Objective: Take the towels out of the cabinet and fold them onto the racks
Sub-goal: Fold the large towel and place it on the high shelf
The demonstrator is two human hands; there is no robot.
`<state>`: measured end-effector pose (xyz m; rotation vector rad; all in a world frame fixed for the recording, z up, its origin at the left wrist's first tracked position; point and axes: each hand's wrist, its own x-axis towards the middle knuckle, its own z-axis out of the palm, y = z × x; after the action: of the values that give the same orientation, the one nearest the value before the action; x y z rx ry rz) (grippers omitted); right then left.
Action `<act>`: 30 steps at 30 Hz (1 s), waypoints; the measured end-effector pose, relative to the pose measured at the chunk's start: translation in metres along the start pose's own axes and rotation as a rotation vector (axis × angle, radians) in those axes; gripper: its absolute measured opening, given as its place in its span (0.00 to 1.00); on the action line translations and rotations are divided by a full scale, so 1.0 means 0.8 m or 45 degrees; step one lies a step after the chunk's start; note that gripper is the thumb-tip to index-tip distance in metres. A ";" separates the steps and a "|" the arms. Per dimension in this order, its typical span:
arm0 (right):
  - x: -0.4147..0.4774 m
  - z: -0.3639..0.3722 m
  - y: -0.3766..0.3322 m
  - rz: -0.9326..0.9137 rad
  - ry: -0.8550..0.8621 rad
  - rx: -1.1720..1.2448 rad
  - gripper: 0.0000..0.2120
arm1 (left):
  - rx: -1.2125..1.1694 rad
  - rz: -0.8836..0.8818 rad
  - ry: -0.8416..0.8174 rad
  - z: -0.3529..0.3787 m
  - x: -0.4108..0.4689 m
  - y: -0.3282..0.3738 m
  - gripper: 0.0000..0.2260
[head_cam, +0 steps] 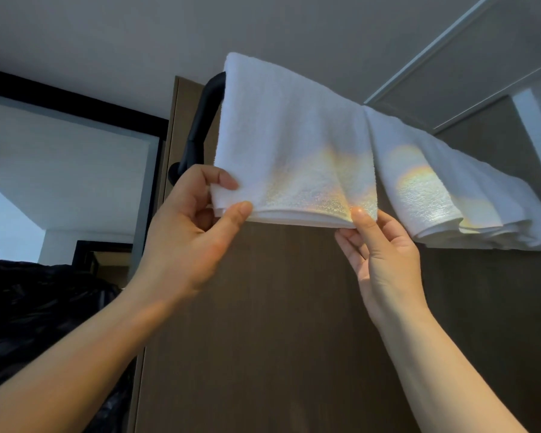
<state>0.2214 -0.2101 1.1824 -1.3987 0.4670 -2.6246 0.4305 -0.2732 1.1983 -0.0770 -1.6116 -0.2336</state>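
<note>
A: Progress?
B: Two on the black rack (204, 118): folded towel (288, 142) at 12 o'clock, bunched towel (450, 185) at 2 o'clock.
A: Hands?
B: Left hand (197, 220) pinches the folded towel's lower corner at 9 o'clock, right hand (384, 254) the other corner — hem being squared, I judge.
A: Remaining?
B: Bunched towel wants tidying — cabinet out of view.

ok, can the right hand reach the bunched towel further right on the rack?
Probably yes: the bunched towel hangs just beside the right hand with nothing between them, though the hand must first release the corner of the flat towel that it pinches.
</note>
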 end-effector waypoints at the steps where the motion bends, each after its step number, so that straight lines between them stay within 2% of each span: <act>1: -0.004 -0.002 -0.001 -0.013 0.000 -0.058 0.17 | 0.026 -0.002 -0.011 -0.002 -0.003 0.000 0.09; 8: -0.058 -0.035 0.009 -0.119 -0.076 -0.659 0.13 | 0.283 0.081 -0.152 -0.027 -0.049 -0.005 0.23; 10: -0.077 -0.041 0.017 -0.122 -0.121 -0.822 0.14 | 0.394 0.116 -0.198 -0.035 -0.067 -0.009 0.22; 13: -0.105 -0.048 0.025 -0.116 -0.225 -1.068 0.12 | 0.522 0.054 -0.311 -0.049 -0.096 -0.018 0.16; 16: -0.136 -0.055 0.038 -0.005 -0.331 -1.205 0.10 | 0.629 -0.033 -0.442 -0.062 -0.133 -0.031 0.12; 21: -0.200 -0.072 0.076 0.277 -0.625 -1.478 0.11 | 0.838 -0.205 -0.756 -0.083 -0.209 -0.055 0.16; 26: -0.257 -0.096 0.112 0.415 -0.852 -1.666 0.09 | 0.829 -0.340 -0.963 -0.097 -0.281 -0.080 0.14; 30: -0.303 -0.112 0.140 0.525 -0.955 -1.716 0.09 | 0.811 -0.477 -1.072 -0.107 -0.344 -0.097 0.14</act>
<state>0.2803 -0.2347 0.9082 -1.9983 2.2222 -1.1011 0.5150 -0.3402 0.9201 0.7071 -2.4628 0.0560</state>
